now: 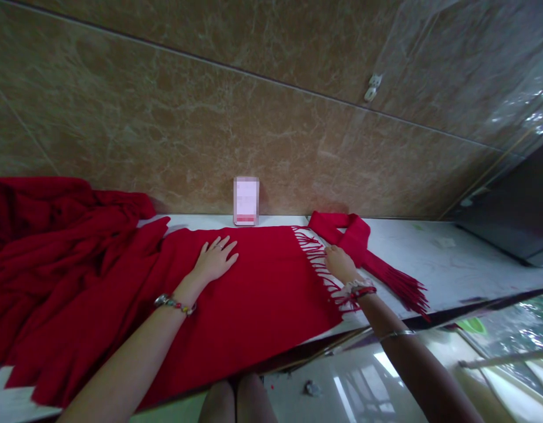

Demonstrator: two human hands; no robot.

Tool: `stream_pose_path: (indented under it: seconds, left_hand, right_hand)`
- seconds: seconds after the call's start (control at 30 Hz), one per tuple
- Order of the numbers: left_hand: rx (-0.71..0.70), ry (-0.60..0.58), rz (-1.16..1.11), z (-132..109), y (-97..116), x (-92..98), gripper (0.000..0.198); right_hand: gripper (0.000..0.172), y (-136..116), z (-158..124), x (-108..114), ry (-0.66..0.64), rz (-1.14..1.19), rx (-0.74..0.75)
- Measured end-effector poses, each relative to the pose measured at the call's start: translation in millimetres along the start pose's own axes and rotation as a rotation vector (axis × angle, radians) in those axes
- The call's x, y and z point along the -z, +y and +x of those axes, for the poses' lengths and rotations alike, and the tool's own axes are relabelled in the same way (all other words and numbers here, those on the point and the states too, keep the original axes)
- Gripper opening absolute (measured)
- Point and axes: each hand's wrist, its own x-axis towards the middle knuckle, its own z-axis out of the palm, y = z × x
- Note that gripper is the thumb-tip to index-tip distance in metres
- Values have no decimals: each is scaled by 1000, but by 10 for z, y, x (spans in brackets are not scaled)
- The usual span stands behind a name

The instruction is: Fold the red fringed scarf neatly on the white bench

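Note:
A wide red scarf (262,282) lies spread flat on a white counter, its right end edged with fringe (317,264). My left hand (216,258) rests on the cloth, palm down with its fingers spread. At the fringed end, my right hand (340,264) is closed, its curled fingers at the tips of the strands; the fingertips are partly hidden. Just beyond it, a folded narrow red scarf (353,238) lies with its tassels (407,288) pointing toward the front right.
Bunched red cloth (55,252) is heaped on the left. A phone (246,201) leans against the brown marble wall (187,129). The white counter (429,252) runs on to a dark grey box-like object (513,200). Its front edge drops to a shiny floor (341,388).

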Motion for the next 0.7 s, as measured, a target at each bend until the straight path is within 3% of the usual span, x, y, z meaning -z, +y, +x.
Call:
stream_pose_path:
  seconds: [0.1,0.2,0.27,0.33,0.43,0.57,0.7]
  left_hand:
    - [-5,13,-1,-1,1,0,48]
    - [-25,72,17,-32,29,16,47]
    - [-66,102,21,-59,53,19,47]
    - [-114,60,1,-79,70,9,50]
    - [-140,-36,-25,-87,76,-16,56]
    - [-136,-47,-18,-74,65,-28,56]
    - [-132,-47,-10,-66,63,-36,54]
  right_hand:
    - [27,-36,-62,43,50,53,52]
    - [28,-147,-165,31,121,190,253]
    - [27,-197,-248,2,97,265,402]
    - [26,-201,-322,-21,44,318,499]
    - [25,-125,-390,-8,-10,366,536]
    - [18,89,-398,69,-102,319,588]
    - [26,380,-371,70,-99,173,488]
